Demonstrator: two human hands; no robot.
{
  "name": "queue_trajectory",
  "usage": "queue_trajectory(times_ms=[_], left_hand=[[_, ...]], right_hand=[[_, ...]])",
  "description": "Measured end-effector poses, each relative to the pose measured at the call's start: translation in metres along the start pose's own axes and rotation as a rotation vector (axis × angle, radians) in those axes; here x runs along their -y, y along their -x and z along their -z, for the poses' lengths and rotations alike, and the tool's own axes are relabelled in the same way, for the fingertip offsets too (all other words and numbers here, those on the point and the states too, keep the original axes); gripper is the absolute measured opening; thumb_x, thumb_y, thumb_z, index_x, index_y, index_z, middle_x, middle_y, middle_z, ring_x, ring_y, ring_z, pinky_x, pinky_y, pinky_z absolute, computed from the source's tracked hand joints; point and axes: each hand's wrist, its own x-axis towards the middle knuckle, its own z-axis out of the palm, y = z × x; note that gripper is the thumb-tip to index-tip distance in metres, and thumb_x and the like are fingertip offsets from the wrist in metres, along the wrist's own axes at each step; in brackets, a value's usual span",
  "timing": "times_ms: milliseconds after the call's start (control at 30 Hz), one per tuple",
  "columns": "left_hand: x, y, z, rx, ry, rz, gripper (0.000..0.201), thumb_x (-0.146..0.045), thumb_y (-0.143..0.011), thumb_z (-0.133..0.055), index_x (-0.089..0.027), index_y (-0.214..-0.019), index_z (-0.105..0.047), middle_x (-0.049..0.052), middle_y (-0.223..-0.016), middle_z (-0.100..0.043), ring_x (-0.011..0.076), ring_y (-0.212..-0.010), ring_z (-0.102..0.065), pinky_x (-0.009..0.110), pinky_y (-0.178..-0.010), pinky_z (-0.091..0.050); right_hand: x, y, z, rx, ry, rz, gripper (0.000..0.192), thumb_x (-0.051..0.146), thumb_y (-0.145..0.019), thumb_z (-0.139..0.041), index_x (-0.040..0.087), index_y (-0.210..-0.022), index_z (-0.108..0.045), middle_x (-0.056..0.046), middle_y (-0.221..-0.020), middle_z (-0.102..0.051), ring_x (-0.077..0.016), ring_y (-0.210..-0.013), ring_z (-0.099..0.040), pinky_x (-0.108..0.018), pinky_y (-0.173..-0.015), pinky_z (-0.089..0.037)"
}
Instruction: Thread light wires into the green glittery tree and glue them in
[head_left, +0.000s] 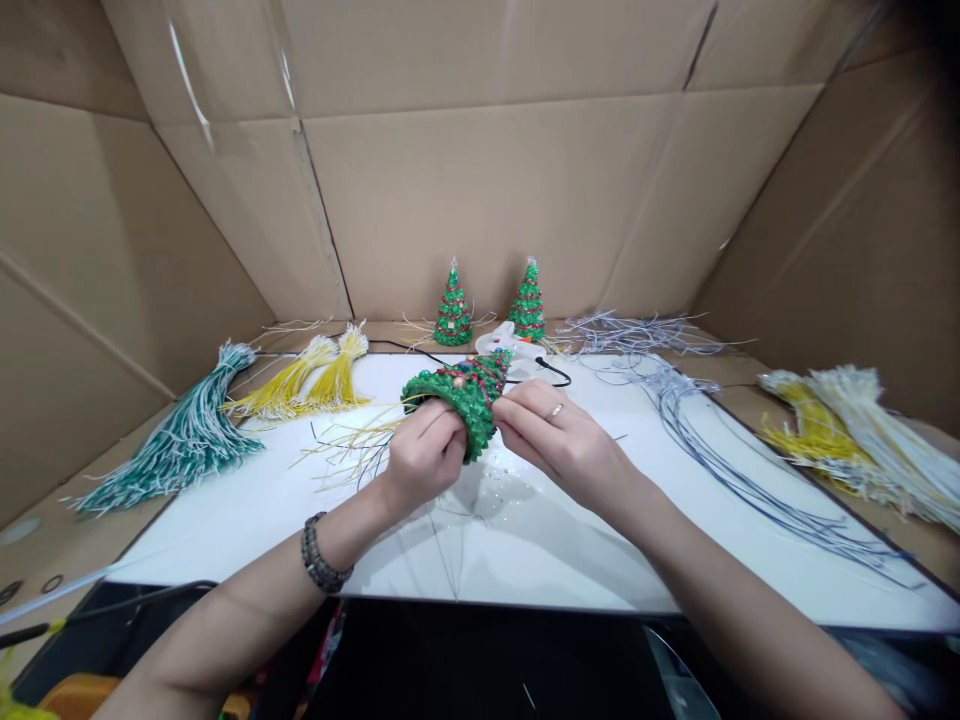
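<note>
A beaded green Christmas tree (478, 398) with red bead garlands is tipped on its side above the white board, its base turned toward me and its tip away. My left hand (426, 452) is closed at the hollow base, with its fingertips partly inside and hidden. At the tree's right side, my right hand (559, 430), with a ring on one finger, pinches at the lower edge; whatever lies between those fingertips is too small to make out. Loose yellow and dark strands (349, 450) spread on the board beside my left hand.
Two similar beaded trees (453, 308) (529, 303) stand at the back, near a white gadget (504, 342) with a black cable. Teal (180, 440) and yellow (322, 375) strand bundles lie left. Grey wires (720, 470) and white-yellow bundles (862, 430) lie right. Cardboard walls (487, 190) enclose the board (600, 560).
</note>
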Motion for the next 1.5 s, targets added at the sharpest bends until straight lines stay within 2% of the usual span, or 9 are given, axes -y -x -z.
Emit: queue_trajectory(times_ms=[167,367,600,833,1000,1133,1233,1367,1500], left_hand=[[0.002,0.001,-0.002,0.007,0.014,0.024,0.022,0.0,-0.085,-0.052,-0.018,-0.072,-0.057,0.002,-0.066,-0.062,0.0125,-0.063,-0.058,0.021,-0.06,-0.049],[0.002,0.003,-0.004,-0.014,0.112,0.18,0.016,-0.007,-0.088,-0.056,-0.016,-0.081,-0.068,0.006,-0.081,-0.073,0.0135,-0.073,-0.068,0.022,-0.068,-0.055],[-0.003,-0.003,-0.001,-0.003,0.189,0.292,0.019,-0.007,-0.085,-0.059,-0.016,-0.07,-0.066,0.002,-0.065,-0.066,0.0099,-0.058,-0.059,0.019,-0.056,-0.049],[-0.002,-0.003,-0.002,-0.003,0.178,0.292,0.018,-0.007,-0.085,-0.059,-0.015,-0.071,-0.067,0.003,-0.068,-0.068,0.0107,-0.062,-0.061,0.02,-0.059,-0.05],[-0.002,0.0,-0.003,0.021,0.168,0.264,0.015,-0.009,-0.085,-0.059,-0.016,-0.078,-0.07,0.005,-0.074,-0.073,0.0123,-0.066,-0.066,0.021,-0.064,-0.053],[-0.004,0.001,-0.004,0.029,0.186,0.238,0.016,-0.011,-0.087,-0.058,-0.017,-0.078,-0.07,0.005,-0.075,-0.074,0.0137,-0.067,-0.068,0.023,-0.063,-0.055],[-0.004,0.003,-0.005,0.049,0.206,0.253,0.016,-0.011,-0.086,-0.059,-0.017,-0.076,-0.07,0.006,-0.075,-0.074,0.0141,-0.066,-0.068,0.023,-0.062,-0.055],[-0.004,0.004,-0.005,0.068,0.233,0.255,0.015,-0.01,-0.086,-0.059,-0.016,-0.077,-0.07,0.007,-0.076,-0.075,0.0149,-0.068,-0.069,0.024,-0.063,-0.056],[-0.005,0.003,-0.004,0.065,0.235,0.238,0.015,-0.008,-0.085,-0.059,-0.016,-0.076,-0.069,0.006,-0.074,-0.074,0.0145,-0.066,-0.068,0.023,-0.061,-0.055]], right_hand=[[-0.003,0.001,-0.006,-0.059,-0.06,-0.022,0.019,0.002,-0.094,-0.047,0.016,-0.093,-0.059,-0.008,-0.083,-0.066,-0.0185,-0.079,-0.062,-0.03,-0.071,-0.055],[-0.003,0.001,-0.014,-0.113,-0.149,-0.137,0.016,0.007,-0.095,-0.05,0.021,-0.09,-0.056,-0.004,-0.083,-0.066,-0.0153,-0.078,-0.065,-0.028,-0.075,-0.054],[0.0,0.001,-0.013,-0.138,-0.205,-0.28,0.015,0.008,-0.091,-0.05,0.022,-0.085,-0.052,0.0,-0.076,-0.061,-0.0127,-0.068,-0.06,-0.022,-0.062,-0.049],[-0.003,0.001,-0.013,-0.162,-0.093,-0.158,0.014,0.009,-0.094,-0.052,0.021,-0.091,-0.057,-0.003,-0.082,-0.065,-0.0143,-0.074,-0.064,-0.024,-0.07,-0.051],[-0.005,0.005,-0.012,-0.038,0.015,-0.115,0.017,0.011,-0.095,-0.05,0.02,-0.083,-0.058,-0.004,-0.078,-0.061,-0.0159,-0.073,-0.061,-0.026,-0.067,-0.049],[-0.008,0.005,-0.005,0.111,0.164,-0.031,0.023,0.013,-0.093,-0.048,0.021,-0.072,-0.054,-0.002,-0.069,-0.053,-0.016,-0.065,-0.051,-0.027,-0.055,-0.037],[-0.01,0.005,-0.002,0.136,0.201,0.025,0.025,0.013,-0.093,-0.048,0.021,-0.068,-0.051,-0.002,-0.067,-0.052,-0.0157,-0.063,-0.048,-0.028,-0.052,-0.03],[-0.013,0.006,-0.003,0.14,0.145,0.024,0.027,0.015,-0.093,-0.045,0.021,-0.067,-0.048,-0.001,-0.065,-0.049,-0.0148,-0.061,-0.045,-0.028,-0.053,-0.029],[-0.013,0.007,-0.007,0.135,-0.046,-0.07,0.026,0.01,-0.09,-0.044,0.022,-0.067,-0.042,0.002,-0.064,-0.041,-0.0126,-0.057,-0.038,-0.025,-0.054,-0.031]])
